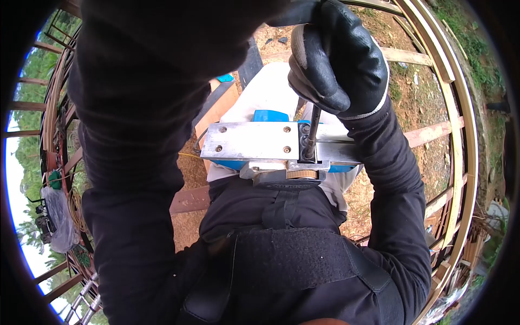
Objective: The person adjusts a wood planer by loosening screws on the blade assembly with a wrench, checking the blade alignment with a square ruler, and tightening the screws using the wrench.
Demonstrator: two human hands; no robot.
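Observation:
An electric planer (246,142) with a blue body rests across my lap, its silver sole facing up. My right hand (344,65), in a black-and-white work glove, is closed around the upper part of a wrench (313,127) with a dark metal shaft. The wrench stands nearly upright, its lower end in the slot at the cutter section of the planer. A ribbed, brass-coloured knob (302,174) shows on the planer's near end. My left arm (130,119) is raised close to the camera and blurred; the sleeve fills the upper left, and I cannot make out that hand.
Light wooden beams (460,135) curve along the right side, with grass beyond. Brown boards (189,200) lie over sawdust-covered ground. At the far left hang a clear plastic bag (58,216) and coiled cords (77,208) beside a timber frame. A blue item (225,78) lies behind the planer.

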